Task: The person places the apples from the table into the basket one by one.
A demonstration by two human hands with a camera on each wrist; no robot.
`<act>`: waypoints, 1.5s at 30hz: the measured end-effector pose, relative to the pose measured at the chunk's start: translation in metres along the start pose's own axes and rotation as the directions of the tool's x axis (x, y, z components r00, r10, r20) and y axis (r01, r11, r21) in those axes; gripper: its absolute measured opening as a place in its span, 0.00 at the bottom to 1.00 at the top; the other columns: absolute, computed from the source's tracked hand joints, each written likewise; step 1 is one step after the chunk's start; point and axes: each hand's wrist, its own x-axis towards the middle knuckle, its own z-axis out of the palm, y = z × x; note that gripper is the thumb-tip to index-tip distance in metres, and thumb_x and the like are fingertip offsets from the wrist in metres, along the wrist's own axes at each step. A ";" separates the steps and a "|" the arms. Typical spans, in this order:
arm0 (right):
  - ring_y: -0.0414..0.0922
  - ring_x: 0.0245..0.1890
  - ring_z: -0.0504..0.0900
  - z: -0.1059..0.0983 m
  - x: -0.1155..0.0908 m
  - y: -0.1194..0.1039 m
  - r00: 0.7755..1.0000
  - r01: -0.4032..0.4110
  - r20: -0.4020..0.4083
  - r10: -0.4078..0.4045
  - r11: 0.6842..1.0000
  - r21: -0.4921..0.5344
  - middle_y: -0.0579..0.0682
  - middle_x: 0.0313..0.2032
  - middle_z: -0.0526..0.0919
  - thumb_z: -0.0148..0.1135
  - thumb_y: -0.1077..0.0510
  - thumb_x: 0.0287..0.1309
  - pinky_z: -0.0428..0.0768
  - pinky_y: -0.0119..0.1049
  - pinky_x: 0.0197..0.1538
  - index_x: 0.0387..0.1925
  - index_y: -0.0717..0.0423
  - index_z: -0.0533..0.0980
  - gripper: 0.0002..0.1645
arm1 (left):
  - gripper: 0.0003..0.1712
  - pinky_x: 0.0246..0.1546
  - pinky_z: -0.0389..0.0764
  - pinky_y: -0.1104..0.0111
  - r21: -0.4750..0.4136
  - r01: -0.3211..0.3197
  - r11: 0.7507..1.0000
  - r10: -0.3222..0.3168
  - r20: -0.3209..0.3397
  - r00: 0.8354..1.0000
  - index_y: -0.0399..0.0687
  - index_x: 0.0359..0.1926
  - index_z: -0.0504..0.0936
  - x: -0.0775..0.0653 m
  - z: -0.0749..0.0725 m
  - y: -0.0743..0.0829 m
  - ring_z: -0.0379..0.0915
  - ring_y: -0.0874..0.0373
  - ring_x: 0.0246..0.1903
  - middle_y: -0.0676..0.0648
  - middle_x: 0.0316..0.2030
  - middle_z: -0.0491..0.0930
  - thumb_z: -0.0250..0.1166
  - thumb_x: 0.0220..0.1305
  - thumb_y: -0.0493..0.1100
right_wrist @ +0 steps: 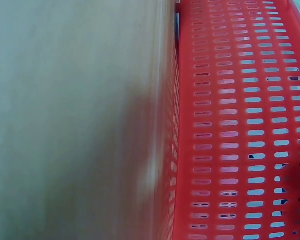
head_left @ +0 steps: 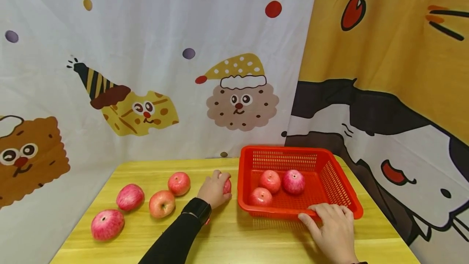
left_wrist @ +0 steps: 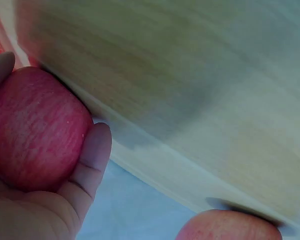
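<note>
The left hand (head_left: 214, 190) grasps an apple (head_left: 227, 186) beside the red basket (head_left: 241, 178), which walls it off from three inner apples (head_left: 270, 181); the right hand (head_left: 333, 231) grips its rim (head_left: 278, 212). Four loose apples (head_left: 162, 204) lie leftward, another apparently (head_left: 207, 221) below the wristband (head_left: 198, 210).

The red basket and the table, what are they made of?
The red basket looks like plastic, smooth and a bit shiny: it is one bright color with rows of neat slots. The table has a wood look and a soft shine, with yellow grain streaks, but it could be a printed covering.
</note>
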 end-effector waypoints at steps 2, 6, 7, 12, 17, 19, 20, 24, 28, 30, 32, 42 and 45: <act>0.51 0.38 0.74 0.000 0.000 0.000 1.000 -0.002 0.000 0.002 1.000 -0.001 0.48 0.32 0.84 0.72 0.37 0.45 0.61 0.58 0.48 0.33 0.49 0.82 0.22 | 0.36 0.31 0.80 0.54 0.004 0.010 1.000 -0.010 0.004 1.000 0.53 0.56 0.76 -0.001 0.000 0.001 0.71 0.42 0.30 0.40 0.47 0.72 0.78 0.46 0.53; 0.51 0.38 0.74 0.001 -0.002 0.002 1.000 -0.004 -0.001 0.004 1.000 -0.005 0.47 0.32 0.84 0.72 0.37 0.45 0.61 0.56 0.47 0.32 0.49 0.82 0.22 | 0.36 0.27 0.80 0.56 0.033 0.033 0.999 -0.033 0.008 0.999 0.54 0.56 0.75 -0.004 0.004 0.004 0.71 0.44 0.27 0.42 0.45 0.72 0.77 0.46 0.55; 0.51 0.38 0.74 0.001 -0.002 0.002 1.000 -0.004 -0.002 0.004 1.000 -0.005 0.47 0.32 0.84 0.73 0.37 0.44 0.61 0.56 0.47 0.32 0.49 0.82 0.22 | 0.36 0.26 0.80 0.56 0.043 0.035 0.998 -0.036 0.008 0.999 0.55 0.56 0.75 -0.005 0.005 0.004 0.71 0.45 0.26 0.42 0.45 0.72 0.77 0.46 0.55; 0.51 0.38 0.74 0.002 -0.004 0.002 1.000 -0.006 -0.004 0.006 1.000 -0.007 0.48 0.32 0.84 0.73 0.37 0.44 0.61 0.56 0.47 0.32 0.49 0.82 0.22 | 0.37 0.24 0.80 0.58 0.083 0.043 0.996 -0.044 0.012 0.999 0.56 0.58 0.74 -0.006 0.009 0.005 0.72 0.47 0.24 0.43 0.44 0.71 0.76 0.47 0.59; 0.51 0.38 0.74 0.002 -0.003 0.002 1.000 -0.004 -0.001 0.004 1.000 -0.011 0.48 0.32 0.84 0.73 0.37 0.44 0.61 0.56 0.46 0.32 0.49 0.82 0.22 | 0.37 0.24 0.80 0.57 0.084 0.038 0.996 -0.038 -0.004 0.999 0.54 0.57 0.74 -0.008 0.007 0.006 0.72 0.46 0.24 0.42 0.43 0.71 0.76 0.47 0.58; 0.51 0.38 0.74 0.002 -0.003 0.002 1.000 -0.002 0.003 0.002 1.000 -0.010 0.48 0.32 0.84 0.73 0.37 0.44 0.61 0.56 0.47 0.32 0.49 0.82 0.22 | 0.37 0.24 0.80 0.58 0.087 0.038 0.995 -0.037 -0.008 0.999 0.55 0.57 0.74 -0.009 0.006 0.007 0.72 0.46 0.24 0.42 0.43 0.71 0.76 0.47 0.58; 0.51 0.38 0.74 0.002 -0.003 0.002 1.000 -0.002 0.003 0.002 1.000 -0.008 0.48 0.32 0.84 0.73 0.38 0.44 0.61 0.56 0.47 0.32 0.49 0.82 0.22 | 0.37 0.24 0.80 0.58 0.089 0.038 0.995 -0.038 -0.010 0.999 0.55 0.57 0.74 -0.009 0.005 0.007 0.72 0.46 0.24 0.42 0.43 0.71 0.76 0.47 0.58; 0.51 0.38 0.74 0.002 -0.003 0.002 1.000 -0.001 0.002 0.001 1.000 -0.006 0.48 0.32 0.84 0.73 0.38 0.44 0.61 0.56 0.46 0.32 0.49 0.82 0.22 | 0.37 0.24 0.80 0.57 0.084 0.037 0.996 -0.036 -0.015 0.999 0.55 0.57 0.74 -0.010 0.006 0.007 0.72 0.46 0.25 0.42 0.43 0.71 0.76 0.47 0.58; 0.51 0.38 0.74 0.003 -0.003 0.002 1.000 -0.002 0.000 0.002 1.000 -0.008 0.47 0.32 0.84 0.73 0.37 0.44 0.61 0.56 0.46 0.32 0.48 0.82 0.22 | 0.36 0.25 0.80 0.57 0.077 0.037 0.996 -0.035 -0.020 0.999 0.55 0.57 0.74 -0.010 0.008 0.006 0.72 0.47 0.25 0.43 0.43 0.70 0.76 0.48 0.58; 0.51 0.38 0.74 0.002 -0.002 0.002 1.000 -0.002 -0.002 0.002 1.000 -0.006 0.47 0.32 0.84 0.73 0.37 0.44 0.61 0.56 0.46 0.32 0.48 0.82 0.22 | 0.36 0.25 0.80 0.57 0.076 0.034 0.996 -0.032 -0.025 0.999 0.55 0.57 0.74 -0.010 0.009 0.005 0.72 0.46 0.25 0.43 0.43 0.70 0.76 0.47 0.58; 0.51 0.38 0.74 0.002 -0.002 0.002 1.000 -0.001 -0.002 0.001 1.000 -0.002 0.47 0.32 0.84 0.72 0.37 0.44 0.61 0.56 0.46 0.32 0.48 0.82 0.22 | 0.36 0.26 0.81 0.57 0.073 0.030 0.997 -0.028 -0.033 0.999 0.55 0.57 0.74 -0.010 0.009 0.005 0.72 0.46 0.25 0.42 0.43 0.70 0.77 0.47 0.57; 0.52 0.38 0.74 0.001 -0.001 0.000 1.000 0.004 -0.008 -0.004 1.000 0.005 0.48 0.32 0.84 0.73 0.38 0.44 0.61 0.56 0.46 0.32 0.49 0.81 0.22 | 0.36 0.25 0.80 0.57 0.075 0.012 0.997 -0.007 -0.061 0.998 0.54 0.56 0.74 -0.012 0.006 0.005 0.71 0.46 0.25 0.42 0.43 0.70 0.77 0.46 0.56; 0.52 0.38 0.74 0.001 0.000 0.000 1.000 0.005 -0.007 -0.005 1.000 0.004 0.48 0.32 0.84 0.73 0.38 0.44 0.61 0.56 0.46 0.33 0.50 0.81 0.23 | 0.36 0.25 0.80 0.57 0.079 0.008 0.997 -0.004 -0.057 0.998 0.54 0.56 0.74 -0.013 0.004 0.006 0.71 0.47 0.25 0.42 0.43 0.70 0.77 0.47 0.57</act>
